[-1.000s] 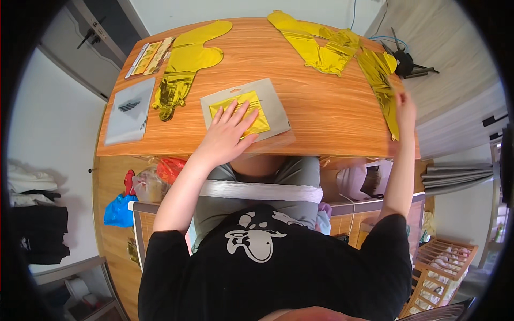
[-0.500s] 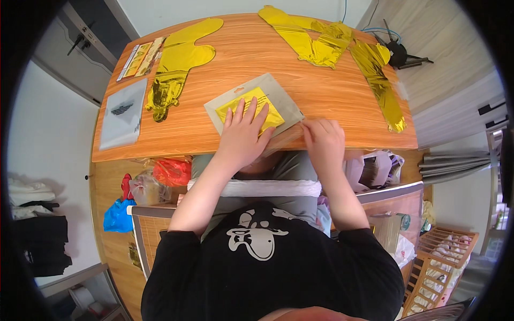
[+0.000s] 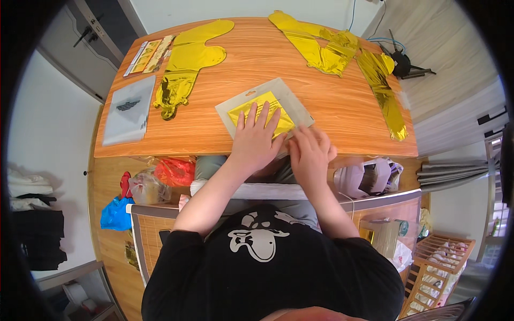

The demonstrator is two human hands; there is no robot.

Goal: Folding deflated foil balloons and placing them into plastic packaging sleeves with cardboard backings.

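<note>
A clear-fronted grey packaging bag (image 3: 294, 101) with a hang hole lies slanted on the table near its front edge. Inside it shows a folded yellow foil balloon (image 3: 236, 113) with dark print. My left hand (image 3: 256, 142) rests flat on the bag with its fingers spread, covering part of the yellow foil. At the bag's lower right edge is my right hand (image 3: 311, 152), its fingertips touching the edge and its thumb apart from them. The right fingers are slightly blurred, and they partly hide that edge.
Unfolded yellow foil balloons lie at the back left (image 3: 198, 56), back right (image 3: 326, 51) and right edge (image 3: 383, 91). A clear plastic bag (image 3: 128, 112) and printed packets (image 3: 150, 56) sit on the left. A black router-like device (image 3: 401, 64) stands at the right, bags (image 3: 174, 172) below the table.
My right hand has let go of the bag's clear flap and moved left onto the bag's lower edge. The left hand stays flat on the bag. The whole view has shifted slightly.
</note>
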